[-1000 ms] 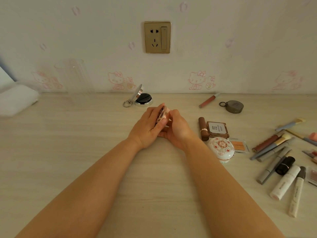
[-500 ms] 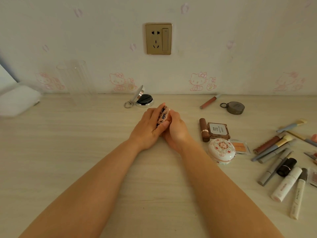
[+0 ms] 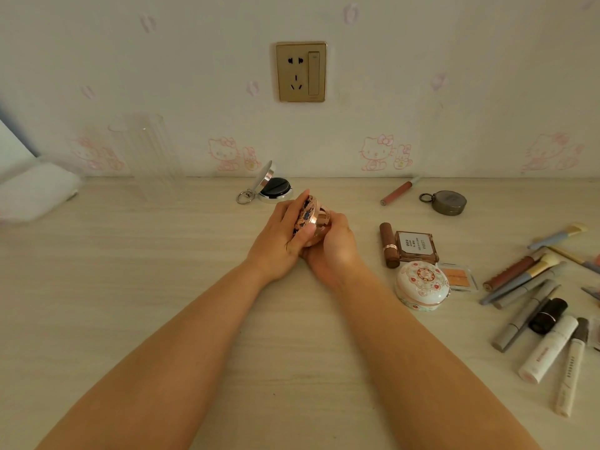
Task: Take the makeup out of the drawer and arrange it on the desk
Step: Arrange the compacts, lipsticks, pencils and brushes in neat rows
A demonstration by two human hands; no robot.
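**A:** Head view, that moment: what were your hands doing?

**B:** Both were wrapped round a round rose-gold compact (image 3: 312, 222), held on edge just above the surface (image 3: 162, 287), in the middle. My left hand (image 3: 281, 237) curled over its patterned lid, thumb pressed low on the rim; my right hand (image 3: 334, 245) cupped the base from the other side.

**A:** Had anything changed in the second before?

**B:** Yes. The compact had tilted further and its gold side wall had come into sight; earlier it sat deeper between my palms. I judged I was prying it open, or turning it to set down. I could not tell whether the lid had parted.

**A:** So where did the task stand?

**B:** Much makeup already lay out, and this piece was not yet placed.

**A:** What was around?

**B:** An open silver compact (image 3: 271, 186) stood just behind my hands. To the right lay a brown lipstick (image 3: 388, 245), a square palette (image 3: 416, 246), a white floral case (image 3: 422, 284), and further right a loose heap of brushes and tubes (image 3: 535, 303). A clear cup (image 3: 143, 151) stood back left.

**A:** Anything in the way?

**B:** The open compact behind was close; the bare space ahead left looked easier
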